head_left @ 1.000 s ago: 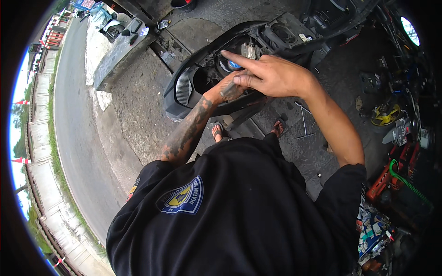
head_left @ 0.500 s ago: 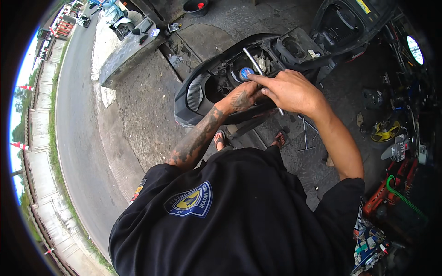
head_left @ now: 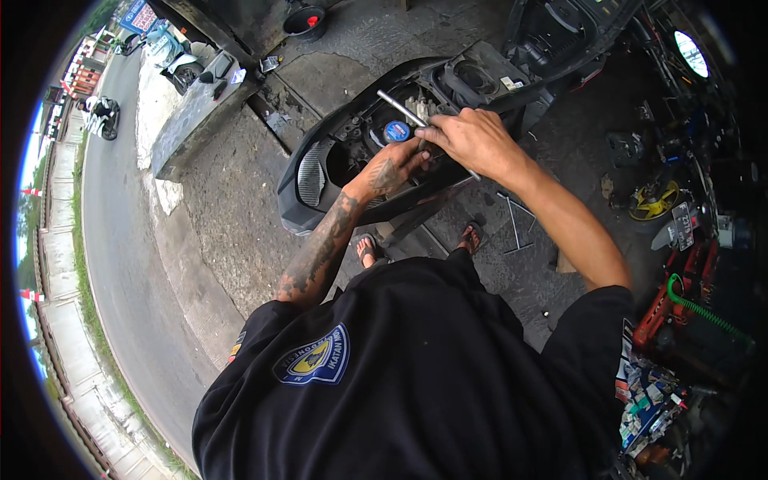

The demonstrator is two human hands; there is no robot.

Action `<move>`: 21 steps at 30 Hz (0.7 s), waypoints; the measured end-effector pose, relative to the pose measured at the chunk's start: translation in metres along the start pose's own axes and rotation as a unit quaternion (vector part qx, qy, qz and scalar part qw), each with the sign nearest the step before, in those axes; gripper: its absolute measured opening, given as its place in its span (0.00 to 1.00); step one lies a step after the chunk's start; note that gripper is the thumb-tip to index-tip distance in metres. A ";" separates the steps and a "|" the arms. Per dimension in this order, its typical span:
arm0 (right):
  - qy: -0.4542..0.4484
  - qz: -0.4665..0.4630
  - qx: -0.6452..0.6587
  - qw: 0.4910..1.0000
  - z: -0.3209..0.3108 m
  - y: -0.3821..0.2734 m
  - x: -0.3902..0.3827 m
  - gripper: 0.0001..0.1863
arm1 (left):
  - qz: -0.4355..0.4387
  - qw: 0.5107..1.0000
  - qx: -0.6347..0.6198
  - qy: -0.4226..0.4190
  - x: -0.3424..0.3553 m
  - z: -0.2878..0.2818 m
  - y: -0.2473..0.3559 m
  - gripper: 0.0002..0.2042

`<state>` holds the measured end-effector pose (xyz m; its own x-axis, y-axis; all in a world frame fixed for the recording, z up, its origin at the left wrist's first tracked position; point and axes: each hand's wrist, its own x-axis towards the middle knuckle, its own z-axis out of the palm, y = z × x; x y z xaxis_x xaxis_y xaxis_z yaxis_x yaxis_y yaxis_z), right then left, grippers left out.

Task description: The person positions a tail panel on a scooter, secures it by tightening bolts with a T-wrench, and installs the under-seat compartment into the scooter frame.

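A motor scooter with its covers off stands in front of me, its inner parts exposed. My right hand is closed on a T-handle wrench, whose silver crossbar slants over the scooter. One bar end juts out far left of the hand, the other shows below it. My left hand is closed low beside the bar's middle, thumb and fingers curled together. What lies in its grip is hidden. Just beyond the left hand is a round blue cap. The wrench's lower shaft is out of sight.
A lifted black seat is at the scooter's far end. T-shaped wrenches lie on the floor near my feet. To the right are a yellow wheel-like part and a green coiled hose. A concrete ledge borders the road.
My view has shifted, moving the scene left and up. The right index finger, stretched along by the blue cap before, is now drawn back to the bar. A motorcycle has appeared on the road.
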<state>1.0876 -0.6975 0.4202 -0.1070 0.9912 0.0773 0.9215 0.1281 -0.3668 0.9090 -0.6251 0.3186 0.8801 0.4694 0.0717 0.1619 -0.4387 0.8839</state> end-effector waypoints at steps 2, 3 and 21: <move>0.103 -0.019 0.087 0.991 -0.013 0.003 -0.005 0.22 | -0.006 0.999 0.018 -0.026 0.003 0.001 0.004 0.09; 0.200 -0.107 -0.013 0.974 -0.008 0.017 0.000 0.25 | -0.016 0.998 0.040 -0.050 0.009 0.003 0.007 0.10; -0.046 -0.005 -0.003 0.999 -0.007 0.014 -0.023 0.30 | -0.047 0.995 0.091 0.011 -0.002 0.009 0.001 0.11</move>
<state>1.1057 -0.7192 0.4202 -0.1507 0.9886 -0.0042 0.9223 0.1390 -0.3606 0.9115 -0.6331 0.3150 0.8476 0.5305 0.0042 0.3227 -0.5219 0.7896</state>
